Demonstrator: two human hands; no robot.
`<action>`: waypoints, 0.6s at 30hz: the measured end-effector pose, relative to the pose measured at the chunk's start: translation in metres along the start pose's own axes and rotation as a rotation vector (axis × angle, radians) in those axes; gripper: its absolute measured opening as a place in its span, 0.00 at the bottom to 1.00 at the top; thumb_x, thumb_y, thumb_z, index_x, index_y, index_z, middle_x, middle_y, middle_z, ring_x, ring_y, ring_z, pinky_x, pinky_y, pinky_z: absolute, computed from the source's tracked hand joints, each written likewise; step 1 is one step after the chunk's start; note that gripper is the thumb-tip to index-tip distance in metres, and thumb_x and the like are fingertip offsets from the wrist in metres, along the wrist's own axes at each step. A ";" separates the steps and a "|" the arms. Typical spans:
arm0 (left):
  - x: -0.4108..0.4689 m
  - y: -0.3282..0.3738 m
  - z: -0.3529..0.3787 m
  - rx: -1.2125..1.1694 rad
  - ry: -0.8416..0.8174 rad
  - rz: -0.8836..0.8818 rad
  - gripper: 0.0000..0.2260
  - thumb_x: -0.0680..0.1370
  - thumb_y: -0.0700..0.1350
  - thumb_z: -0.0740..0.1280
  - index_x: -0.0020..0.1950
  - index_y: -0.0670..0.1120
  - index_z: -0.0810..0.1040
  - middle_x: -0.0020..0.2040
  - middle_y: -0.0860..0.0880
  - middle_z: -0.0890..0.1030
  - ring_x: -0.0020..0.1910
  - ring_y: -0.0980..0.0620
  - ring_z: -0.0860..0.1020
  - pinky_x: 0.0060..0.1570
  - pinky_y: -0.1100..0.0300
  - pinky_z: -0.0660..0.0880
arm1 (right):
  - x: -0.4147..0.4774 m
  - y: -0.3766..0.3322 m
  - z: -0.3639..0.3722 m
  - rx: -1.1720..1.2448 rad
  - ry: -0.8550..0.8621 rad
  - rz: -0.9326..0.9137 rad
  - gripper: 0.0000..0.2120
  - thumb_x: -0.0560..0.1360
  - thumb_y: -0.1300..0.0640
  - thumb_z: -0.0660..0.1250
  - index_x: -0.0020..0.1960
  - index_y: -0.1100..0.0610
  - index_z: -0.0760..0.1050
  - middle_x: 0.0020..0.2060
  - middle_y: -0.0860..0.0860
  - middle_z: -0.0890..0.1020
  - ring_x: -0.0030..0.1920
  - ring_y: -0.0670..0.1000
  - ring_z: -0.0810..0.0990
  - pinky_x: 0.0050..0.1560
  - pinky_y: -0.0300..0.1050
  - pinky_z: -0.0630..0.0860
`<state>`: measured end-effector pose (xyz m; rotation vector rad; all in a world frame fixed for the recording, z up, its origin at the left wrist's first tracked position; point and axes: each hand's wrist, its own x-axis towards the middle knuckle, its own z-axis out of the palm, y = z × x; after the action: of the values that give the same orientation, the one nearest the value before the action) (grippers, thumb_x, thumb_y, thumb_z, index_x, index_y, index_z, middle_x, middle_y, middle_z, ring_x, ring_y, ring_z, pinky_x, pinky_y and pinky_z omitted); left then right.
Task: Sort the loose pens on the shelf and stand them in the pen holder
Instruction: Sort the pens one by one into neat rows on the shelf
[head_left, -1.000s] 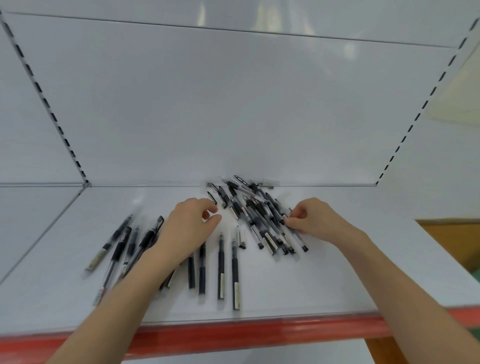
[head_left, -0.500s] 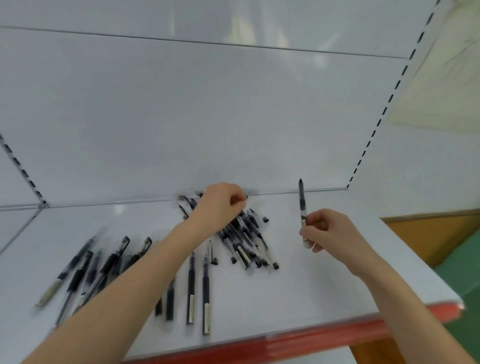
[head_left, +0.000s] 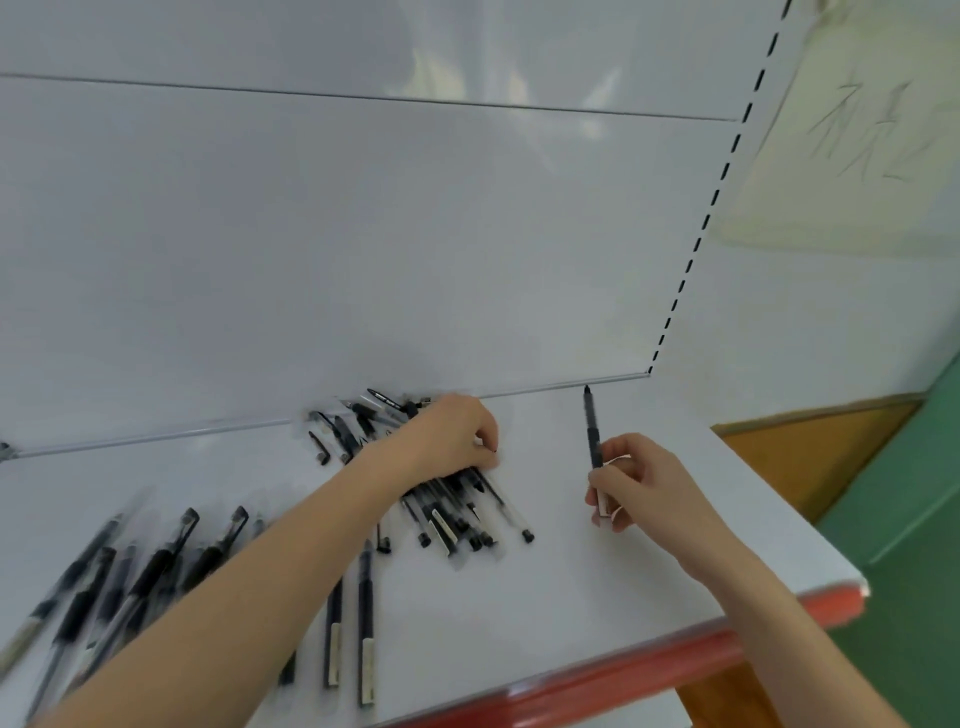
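Black-bodied pens only: working on a white shelf (head_left: 597, 597), taking the main pile of pens (head_left: 452, 514) as reference for all positions.

Lying heaped and crossed toward the back of the shelf, overlapping one another, caps pointing several ways.

Resting the left hand (head_left: 457, 431) on top of the pile, the forearm crossing in from the near-left side and covering the middle of the pile. Curling the fingers down against the pens; leaving undetermined whether pinching a pen or only pressing on the pile, the fingertips being too blurred to read.

Gripping a single pen (head_left: 592, 431) in the right hand (head_left: 644, 483), to the right of the pile and clear of it. Holding this pen nearly upright, dark end uppermost, pale label end down among the fingers, thumb and fingers closing round the lower half of the barrel.

Lying left of the pile and well apart from it: a loose fan of pens (head_left: 156, 571), roughly parallel, blurred.

Lying in front of the pile, between it and the red front edge (head_left: 675, 652): a pair of pens (head_left: 366, 597) side by side, pale label ends toward that edge.

Rising behind the pile: a white back panel (head_left: 363, 234), with a slotted upright (head_left: 696, 249) standing off to the right.
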<state>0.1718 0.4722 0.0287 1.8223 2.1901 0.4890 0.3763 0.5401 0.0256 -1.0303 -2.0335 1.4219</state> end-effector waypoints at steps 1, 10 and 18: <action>-0.003 0.001 -0.001 -0.045 0.045 0.003 0.09 0.75 0.45 0.68 0.50 0.41 0.81 0.51 0.47 0.81 0.48 0.51 0.77 0.50 0.62 0.71 | -0.001 -0.002 0.002 -0.001 -0.002 -0.016 0.04 0.74 0.66 0.62 0.45 0.58 0.72 0.27 0.50 0.80 0.26 0.47 0.78 0.27 0.38 0.72; -0.051 0.023 -0.039 -1.197 0.574 -0.136 0.05 0.78 0.41 0.64 0.44 0.45 0.79 0.28 0.50 0.81 0.32 0.55 0.81 0.34 0.66 0.77 | -0.028 -0.041 0.032 0.070 0.039 -0.363 0.09 0.73 0.65 0.65 0.40 0.52 0.75 0.21 0.51 0.69 0.24 0.46 0.67 0.26 0.31 0.66; -0.090 0.027 -0.059 -1.378 0.815 -0.151 0.05 0.77 0.41 0.63 0.45 0.44 0.79 0.30 0.50 0.82 0.31 0.55 0.82 0.30 0.67 0.76 | -0.050 -0.059 0.067 0.017 -0.087 -0.606 0.06 0.68 0.46 0.64 0.45 0.42 0.75 0.19 0.45 0.64 0.23 0.44 0.62 0.27 0.32 0.62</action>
<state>0.1888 0.3826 0.0918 0.6797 1.4069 2.2254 0.3406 0.4502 0.0588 -0.2926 -2.1335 1.1625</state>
